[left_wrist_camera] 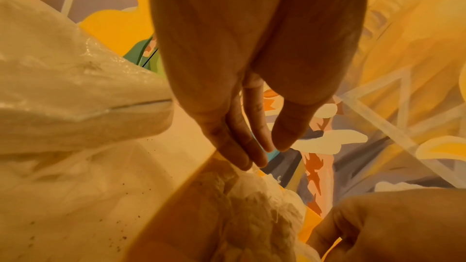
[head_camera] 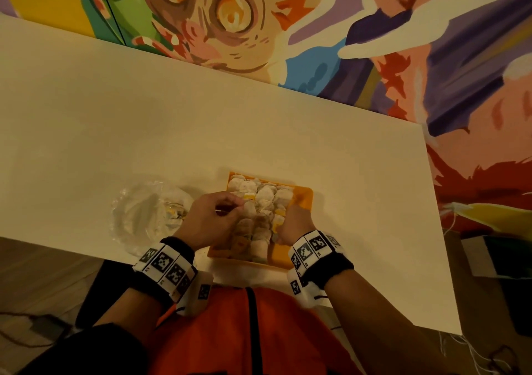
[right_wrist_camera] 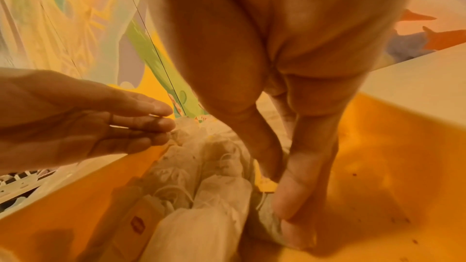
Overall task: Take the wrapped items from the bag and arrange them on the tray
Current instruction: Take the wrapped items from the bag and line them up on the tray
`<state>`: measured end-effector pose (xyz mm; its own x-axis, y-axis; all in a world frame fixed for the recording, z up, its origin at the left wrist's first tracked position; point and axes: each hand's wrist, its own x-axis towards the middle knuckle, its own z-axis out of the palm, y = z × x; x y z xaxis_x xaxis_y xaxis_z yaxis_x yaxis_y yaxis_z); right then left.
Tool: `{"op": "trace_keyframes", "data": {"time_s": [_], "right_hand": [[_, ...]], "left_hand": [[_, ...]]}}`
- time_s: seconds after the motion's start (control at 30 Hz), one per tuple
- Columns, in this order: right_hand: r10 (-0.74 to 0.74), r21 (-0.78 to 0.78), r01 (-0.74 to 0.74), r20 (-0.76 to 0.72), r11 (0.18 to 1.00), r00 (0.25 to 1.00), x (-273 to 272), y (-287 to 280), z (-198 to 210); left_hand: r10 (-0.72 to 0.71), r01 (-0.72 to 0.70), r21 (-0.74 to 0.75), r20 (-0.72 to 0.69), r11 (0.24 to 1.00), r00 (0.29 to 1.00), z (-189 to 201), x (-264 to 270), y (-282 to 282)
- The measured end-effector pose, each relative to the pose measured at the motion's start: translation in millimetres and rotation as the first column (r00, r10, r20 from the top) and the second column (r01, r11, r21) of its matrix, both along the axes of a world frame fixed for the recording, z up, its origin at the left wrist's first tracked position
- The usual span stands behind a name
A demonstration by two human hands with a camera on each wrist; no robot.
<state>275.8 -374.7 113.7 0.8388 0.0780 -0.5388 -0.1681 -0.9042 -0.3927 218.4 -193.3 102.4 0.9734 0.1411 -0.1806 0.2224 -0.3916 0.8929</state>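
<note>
An orange tray (head_camera: 302,199) near the table's front edge holds several pale tea bags (head_camera: 264,199) packed in rows. My left hand (head_camera: 241,204) hovers over the tray's left side with straight fingers (left_wrist_camera: 247,156), whose tips touch the top of the tea-bag pile (left_wrist_camera: 259,206). My right hand (head_camera: 283,222) is at the right end of the rows, and in the right wrist view its thumb and fingers (right_wrist_camera: 297,196) pinch one tea bag (right_wrist_camera: 267,224) against the row. The clear plastic bag (head_camera: 144,216) lies crumpled to the left of the tray.
The white table (head_camera: 172,115) stretches away behind the tray toward a painted mural wall (head_camera: 259,14). The tray's right part (right_wrist_camera: 378,166) is bare orange with a few dark crumbs. The table's right edge lies beyond my right wrist.
</note>
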Motion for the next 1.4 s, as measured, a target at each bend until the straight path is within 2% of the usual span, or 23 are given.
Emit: {"op": "trace_keyframes", "data": {"time_s": [0.07,0.13,0.17,0.3,0.43,0.5,0.6,0.67,0.77,0.83,0.97,1.03,1.1,1.4], "right_hand": [[0.069,-0.047,-0.071,-0.044,0.996,0.997,1,-2,-3],[0.207,-0.157,-0.222,-0.107,0.962,0.973,3,-5,-1],[0.221,-0.156,-0.240,-0.133,0.958,0.966,5,-7,1],[0.189,-0.065,-0.197,-0.112,0.978,0.975,5,-15,6],[0.135,-0.043,-0.140,-0.106,0.989,0.985,3,-20,10],[0.112,-0.024,-0.113,-0.049,0.993,0.993,3,-17,18],[0.100,0.136,-0.108,0.067,0.985,0.993,-2,-3,33],[0.110,0.252,-0.141,0.135,0.957,0.985,-7,13,41],[0.207,0.365,-0.238,0.123,0.900,0.971,-15,48,51],[0.293,0.361,-0.309,0.098,0.880,0.951,-19,76,51],[0.442,0.221,-0.445,0.064,0.868,0.895,-21,122,42],[0.459,0.191,-0.457,0.034,0.869,0.888,-21,135,35],[0.460,0.163,-0.454,0.006,0.876,0.888,-20,141,28],[0.377,0.189,-0.360,-0.066,0.914,0.924,-12,143,12]], "left_hand": [[0.008,-0.008,0.005,0.001,1.000,1.000,0,0,-2],[0.013,-0.013,0.020,0.002,1.000,1.000,2,-1,-4],[0.022,-0.022,0.015,0.007,1.000,1.000,2,-2,-5],[0.099,-0.094,-0.090,0.057,0.991,0.993,11,-14,-2],[0.298,-0.291,-0.180,0.017,0.940,0.954,23,-45,17],[0.405,-0.405,-0.111,-0.016,0.908,0.914,23,-58,36],[0.481,-0.468,0.121,-0.126,0.875,0.867,17,-71,63],[0.486,-0.454,0.185,-0.204,0.871,0.850,13,-69,75],[0.409,-0.356,0.231,-0.252,0.905,0.877,3,-52,84],[0.342,-0.269,0.268,-0.278,0.925,0.898,-4,-39,87],[0.283,-0.198,0.265,-0.338,0.944,0.898,-19,-21,92],[0.255,-0.182,0.216,-0.385,0.959,0.887,-26,-16,95],[0.233,-0.150,0.228,-0.396,0.962,0.888,-30,-13,98],[0.034,0.076,0.336,-0.309,0.939,0.950,-37,-9,91]]}}
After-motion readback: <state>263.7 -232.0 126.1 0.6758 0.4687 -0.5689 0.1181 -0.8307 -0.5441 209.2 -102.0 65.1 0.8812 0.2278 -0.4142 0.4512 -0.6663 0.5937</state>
